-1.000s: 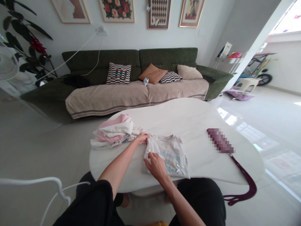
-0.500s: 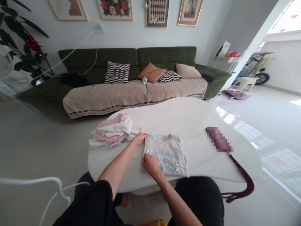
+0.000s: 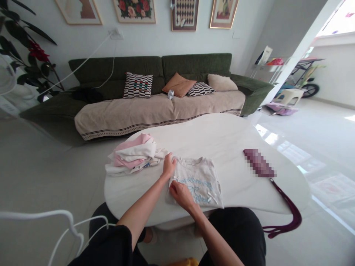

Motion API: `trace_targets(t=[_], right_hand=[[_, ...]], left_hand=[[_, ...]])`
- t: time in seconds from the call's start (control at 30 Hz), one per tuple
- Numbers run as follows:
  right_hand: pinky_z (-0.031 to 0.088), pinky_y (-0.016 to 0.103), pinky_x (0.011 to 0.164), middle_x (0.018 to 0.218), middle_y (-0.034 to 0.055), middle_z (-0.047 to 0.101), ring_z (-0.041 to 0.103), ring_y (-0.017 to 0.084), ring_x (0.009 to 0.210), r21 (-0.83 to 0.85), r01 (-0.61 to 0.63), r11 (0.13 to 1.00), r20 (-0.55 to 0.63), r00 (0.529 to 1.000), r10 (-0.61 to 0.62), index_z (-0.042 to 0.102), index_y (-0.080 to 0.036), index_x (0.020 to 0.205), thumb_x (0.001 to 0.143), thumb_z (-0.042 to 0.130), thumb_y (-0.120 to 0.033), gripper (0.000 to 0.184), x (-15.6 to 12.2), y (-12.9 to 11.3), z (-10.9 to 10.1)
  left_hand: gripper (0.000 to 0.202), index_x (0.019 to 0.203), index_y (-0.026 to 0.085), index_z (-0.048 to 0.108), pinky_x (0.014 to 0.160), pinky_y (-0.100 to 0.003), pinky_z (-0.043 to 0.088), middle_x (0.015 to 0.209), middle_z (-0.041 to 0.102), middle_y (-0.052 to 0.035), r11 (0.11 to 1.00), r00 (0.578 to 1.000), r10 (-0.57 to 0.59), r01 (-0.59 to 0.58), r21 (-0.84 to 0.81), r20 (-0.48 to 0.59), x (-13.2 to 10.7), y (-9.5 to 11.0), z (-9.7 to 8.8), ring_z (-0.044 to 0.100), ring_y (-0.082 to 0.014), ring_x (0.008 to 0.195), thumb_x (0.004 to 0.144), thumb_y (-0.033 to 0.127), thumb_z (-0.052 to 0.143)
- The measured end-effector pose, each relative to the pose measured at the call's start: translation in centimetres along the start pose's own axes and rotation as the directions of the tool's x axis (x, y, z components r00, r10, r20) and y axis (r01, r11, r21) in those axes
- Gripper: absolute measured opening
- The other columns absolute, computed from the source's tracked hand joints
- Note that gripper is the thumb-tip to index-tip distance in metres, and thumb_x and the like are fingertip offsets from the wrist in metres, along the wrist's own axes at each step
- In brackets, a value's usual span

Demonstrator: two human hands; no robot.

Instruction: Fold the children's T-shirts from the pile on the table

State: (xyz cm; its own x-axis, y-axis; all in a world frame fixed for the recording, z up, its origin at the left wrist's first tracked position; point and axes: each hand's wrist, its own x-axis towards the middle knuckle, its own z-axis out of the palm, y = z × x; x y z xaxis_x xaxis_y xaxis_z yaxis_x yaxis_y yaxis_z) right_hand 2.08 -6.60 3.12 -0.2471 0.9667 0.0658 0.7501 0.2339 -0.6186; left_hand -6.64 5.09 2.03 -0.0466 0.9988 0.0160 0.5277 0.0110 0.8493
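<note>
on the white counter (image 3: 235, 144) lies the folded shirt (image 3: 201, 179), left hand (image 3: 168, 166) at its edge near heaped clothes (image 3: 135, 153), right hand (image 3: 180, 193) curled over it, any pinch impossible to tell, while a distant rack (image 3: 263, 69) carries a red item (image 3: 276, 61).

Right hand (image 3: 179, 193) loosely curled

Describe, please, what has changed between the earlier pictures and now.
The left hand has turned from pointing rightward to pointing away, at the light grey fabric shirt with blue lettering; its grip is unclear. The right hand has curled its fingers in. The shirt and the pink and white cloth pile stayed put.
</note>
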Motion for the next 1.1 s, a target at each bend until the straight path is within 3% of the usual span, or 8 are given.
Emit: trace_targets(t=[0.07, 0.17, 0.27, 0.33, 0.43, 0.57, 0.8, 1.1], right_hand=[[0.034, 0.018, 0.057, 0.066, -0.0017, 0.061, 0.054, 0.01, 0.06, 0.041, -0.023, 0.999, -0.053, 0.998, 0.025, 0.056, -0.018, 0.074, 0.081, 0.042, -0.026, 0.018, -0.1, 1.3, -1.5], [0.036, 0.02, 0.058, 0.065, 0.0005, 0.06, 0.053, 0.011, 0.059, 0.07, -0.156, 0.985, -0.187, 0.968, 0.167, 0.057, -0.018, 0.077, 0.084, 0.033, -0.033, 0.029, 0.2, 5.3, -5.1], [0.037, 0.025, 0.063, 0.075, 0.0076, 0.061, 0.055, 0.015, 0.067, 0.084, -0.361, 0.929, -0.35, 0.862, 0.367, 0.057, -0.013, 0.091, 0.085, 0.024, -0.033, 0.039, 1.1, 10.4, -8.8], [0.038, 0.028, 0.068, 0.081, 0.0116, 0.061, 0.055, 0.018, 0.075, 0.094, -0.463, 0.881, -0.419, 0.785, 0.457, 0.056, -0.01, 0.099, 0.083, 0.025, -0.032, 0.041, 2.0, 13.1, -10.4], [0.037, 0.028, 0.072, 0.08, 0.0092, 0.062, 0.055, 0.018, 0.079, 0.101, -0.505, 0.857, -0.416, 0.762, 0.497, 0.056, -0.012, 0.104, 0.079, 0.036, -0.033, 0.039, 3.2, 15.5, -10.9], [0.038, 0.024, 0.064, 0.072, 0.0028, 0.061, 0.056, 0.015, 0.07, 0.115, -0.492, 0.863, -0.33, 0.801, 0.5, 0.061, -0.018, 0.095, 0.075, 0.046, -0.039, 0.033, 4.5, 16.6, -10.0], [0.044, 0.025, 0.06, 0.076, 0.0005, 0.06, 0.055, 0.01, 0.064, 0.174, -0.536, 0.826, -0.268, 0.782, 0.563, 0.057, -0.014, 0.09, 0.083, 0.044, -0.041, 0.031, 5.1, 18.1, -9.9], [0.039, 0.025, 0.064, 0.082, 0.0066, 0.063, 0.058, 0.015, 0.074, 0.103, -0.572, 0.814, -0.362, 0.741, 0.566, 0.057, -0.017, 0.098, 0.079, 0.042, -0.037, 0.031, 4.8, 17.1, -9.7]], left_hand=[[0.046, 0.127, 0.017, 0.035, 0.105, -0.032, 0.02, 0.137, 0.031, -0.0082, 0.993, 0.994, 0.106, -0.106, 0.044, 0.012, -1.8, 0.2, 0.2, 0.021, -0.018, 0.129, 0.082, 0.018, 0.043], [0.053, 0.133, 0.016, 0.026, 0.107, -0.037, 0.011, 0.143, 0.019, -0.0083, 0.941, 0.965, 0.224, -0.25, 0.226, 0.138, -4.2, -0.3, 0.6, 0.009, -0.0201, 0.132, 0.083, 0.025, 0.04], [0.059, 0.137, 0.014, 0.016, 0.105, -0.045, 0.01, 0.145, 0.01, -0.0113, 0.845, 0.942, 0.204, -0.307, 0.437, 0.268, -5.6, -1.3, 1.1, 0.003, -0.0227, 0.133, 0.085, 0.033, 0.034], [0.061, 0.138, 0.016, 0.014, 0.104, -0.047, 0.011, 0.145, 0.007, -0.0109, 0.816, 0.941, 0.178, -0.305, 0.492, 0.287, -5.8, -1.6, 1.2, 0.001, -0.0234, 0.133, 0.085, 0.038, 0.034], [0.062, 0.138, 0.021, 0.013, 0.103, -0.047, 0.012, 0.146, 0.003, -0.0087, 0.794, 0.938, 0.189, -0.32, 0.518, 0.29, -5.7, -1.6, 1.3, 0.0, -0.024, 0.132, 0.084, 0.041, 0.036], [0.062, 0.138, 0.022, 0.014, 0.103, -0.046, 0.011, 0.146, 0.003, -0.0081, 0.792, 0.935, 0.192, -0.327, 0.515, 0.298, -5.7, -1.3, 1.1, 0.0, -0.0238, 0.133, 0.084, 0.041, 0.036], [0.061, 0.138, 0.02, 0.015, 0.103, -0.049, 0.009, 0.146, 0.003, -0.0089, 0.78, 0.921, 0.202, -0.356, 0.515, 0.332, -5.6, -0.9, 0.8, -0.001, -0.0252, 0.132, 0.084, 0.043, 0.035], [0.059, 0.137, 0.025, 0.017, 0.101, -0.054, 0.007, 0.146, 0.004, -0.0066, 0.745, 0.922, 0.187, -0.358, 0.563, 0.34, -5.7, -0.7, 0.9, 0.0, -0.0258, 0.132, 0.084, 0.044, 0.035]])
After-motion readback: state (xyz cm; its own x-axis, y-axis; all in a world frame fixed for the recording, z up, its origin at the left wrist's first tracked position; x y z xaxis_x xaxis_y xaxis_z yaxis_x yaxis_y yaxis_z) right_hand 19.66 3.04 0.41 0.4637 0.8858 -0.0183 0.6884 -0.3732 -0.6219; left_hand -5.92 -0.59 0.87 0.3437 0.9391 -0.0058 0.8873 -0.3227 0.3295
